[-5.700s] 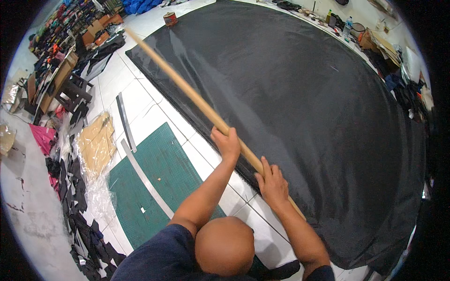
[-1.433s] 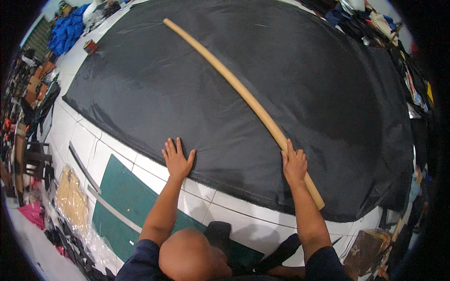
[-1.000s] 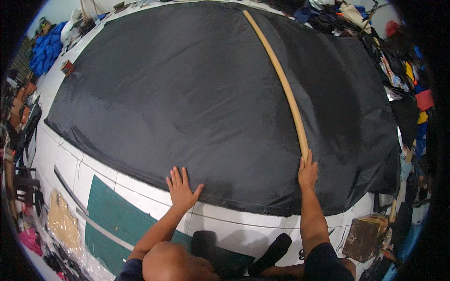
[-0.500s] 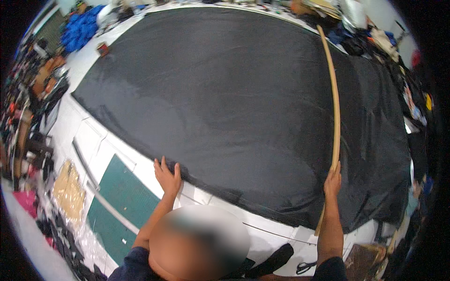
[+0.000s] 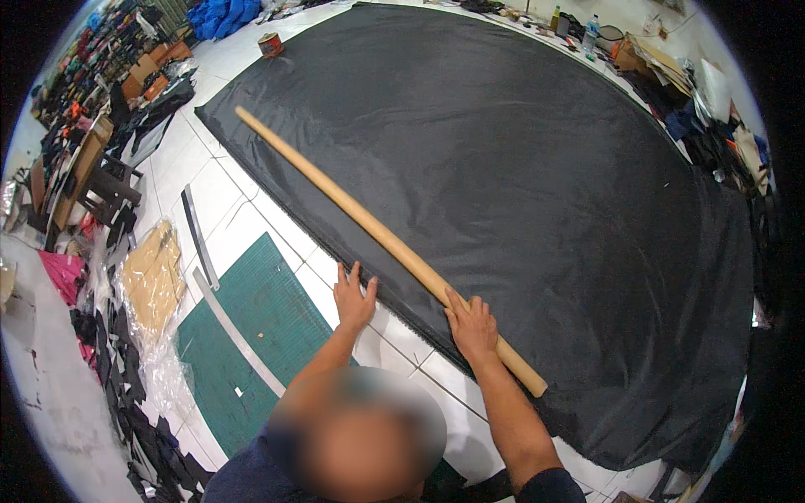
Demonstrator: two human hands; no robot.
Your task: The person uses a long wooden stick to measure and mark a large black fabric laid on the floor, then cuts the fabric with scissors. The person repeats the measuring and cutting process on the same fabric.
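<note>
A large sheet of black fabric (image 5: pixel 553 201) lies spread over the white tiled floor. Across it, near its close left edge, a long tan tube (image 5: pixel 360 216), apparently cardboard, runs diagonally from the far left toward me. My right hand (image 5: pixel 472 325) is closed over this tube close to its near end, with the fingers over the top. Flat at the fabric's edge rests my left hand (image 5: pixel 355 300), its fingers spread and holding nothing. The fingertips touch or nearly touch the fabric's border.
A green cutting mat (image 5: pixel 268 310) lies left of me with metal rulers (image 5: pixel 231 327) on and beside it. Next to it is a clear plastic bag with tan contents (image 5: pixel 155 272). A small can (image 5: pixel 270 45) stands at the far left corner. Piled goods (image 5: pixel 671 71) line the right wall.
The tube has swung from lying along the right side of the fabric to a diagonal along its near left edge, with my right hand moving left. My view has turned too.
</note>
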